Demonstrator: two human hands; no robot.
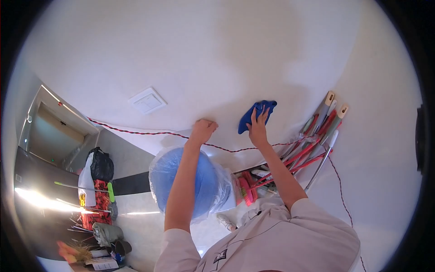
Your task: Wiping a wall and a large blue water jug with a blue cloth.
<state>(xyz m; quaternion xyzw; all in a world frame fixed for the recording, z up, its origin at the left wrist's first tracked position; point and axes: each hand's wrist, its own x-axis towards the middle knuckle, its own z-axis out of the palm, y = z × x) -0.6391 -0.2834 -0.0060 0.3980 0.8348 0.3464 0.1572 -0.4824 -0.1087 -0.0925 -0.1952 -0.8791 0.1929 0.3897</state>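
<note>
A folded blue cloth [256, 115] lies flat against the white wall [190, 68], pressed there by my right hand [259, 131] with its fingers spread. To the left, my left hand [203, 131] is curled near the wall, just above a twisted red and black cord [156, 133]; nothing shows in it. The cord runs across the wall below both hands. A white wall switch [148, 100] is further left. Beneath my left forearm stands a round blue object wrapped in clear plastic [207, 176].
Mop and broom handles [319, 129] lean on the wall at the right, with a pink brush head [248, 190] low down. At the left are a black bag [102, 165], a red patterned box [98, 217], a rolled grey-green cloth [108, 234] and a door [54, 132].
</note>
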